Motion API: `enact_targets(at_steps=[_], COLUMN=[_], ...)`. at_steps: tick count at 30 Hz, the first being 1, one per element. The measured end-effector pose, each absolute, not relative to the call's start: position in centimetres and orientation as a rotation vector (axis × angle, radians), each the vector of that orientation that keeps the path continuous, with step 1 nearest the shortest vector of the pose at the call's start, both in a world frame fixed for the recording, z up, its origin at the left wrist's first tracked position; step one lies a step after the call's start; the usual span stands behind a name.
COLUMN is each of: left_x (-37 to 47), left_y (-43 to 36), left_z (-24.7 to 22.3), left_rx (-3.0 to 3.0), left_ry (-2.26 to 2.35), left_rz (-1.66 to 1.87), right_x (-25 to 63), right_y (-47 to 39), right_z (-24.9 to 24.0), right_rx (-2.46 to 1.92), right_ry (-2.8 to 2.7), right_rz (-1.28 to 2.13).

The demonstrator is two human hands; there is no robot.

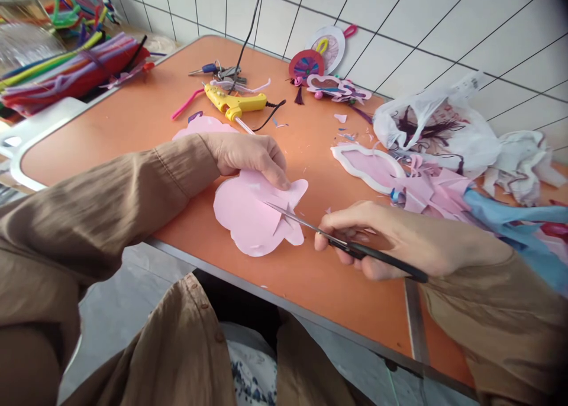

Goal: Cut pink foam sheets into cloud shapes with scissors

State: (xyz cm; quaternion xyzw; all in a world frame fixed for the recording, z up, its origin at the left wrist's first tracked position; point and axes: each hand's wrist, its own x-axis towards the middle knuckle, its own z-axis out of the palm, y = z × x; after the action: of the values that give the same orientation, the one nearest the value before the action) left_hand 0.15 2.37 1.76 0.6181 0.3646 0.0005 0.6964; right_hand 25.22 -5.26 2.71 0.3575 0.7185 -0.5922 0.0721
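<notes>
A pink paper cutout (248, 222) with a scalloped edge is over the near part of the orange table, a slit running in from its right side. My left hand (255, 156) pinches its upper edge between thumb and fingers. In my right hand (368, 234) is a pair of scissors (377, 261) with black handles, its blades pointing left and lying at the slit in the paper. Part of another pink paper shape (204, 125) shows behind my left wrist.
A yellow glue gun (235, 103) with a black cord lies behind my left hand, near keys (228, 73). To the right are a white-edged pink shape (366, 164), paper scraps (437, 187) and a plastic bag (444, 128). Pipe cleaners (84, 68) fill the left corner; finished-looking ornaments (306, 65) stand by the tiled wall.
</notes>
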Motion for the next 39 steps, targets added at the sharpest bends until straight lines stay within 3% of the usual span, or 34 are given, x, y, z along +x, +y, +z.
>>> enact_targets(at_steps=[9,31,39], left_x=[0.0,1.3,1.3], left_y=[2.1,0.9,0.8], left_z=[1.8,1.5,1.6], left_rx=[1.389,1.572,1.482], left_ry=[0.749,0.695,0.675], left_rz=[-0.049,-0.116,-0.101], right_x=[28.9,26.3,25.9], right_y=[-3.5,-2.8,-3.2], right_z=[3.5,1.5,2.0], right_rx=[1.065,0.992,1.091], right_ry=[2.113,2.026,1.876], right_rz=[-1.901,-1.886,-2.094])
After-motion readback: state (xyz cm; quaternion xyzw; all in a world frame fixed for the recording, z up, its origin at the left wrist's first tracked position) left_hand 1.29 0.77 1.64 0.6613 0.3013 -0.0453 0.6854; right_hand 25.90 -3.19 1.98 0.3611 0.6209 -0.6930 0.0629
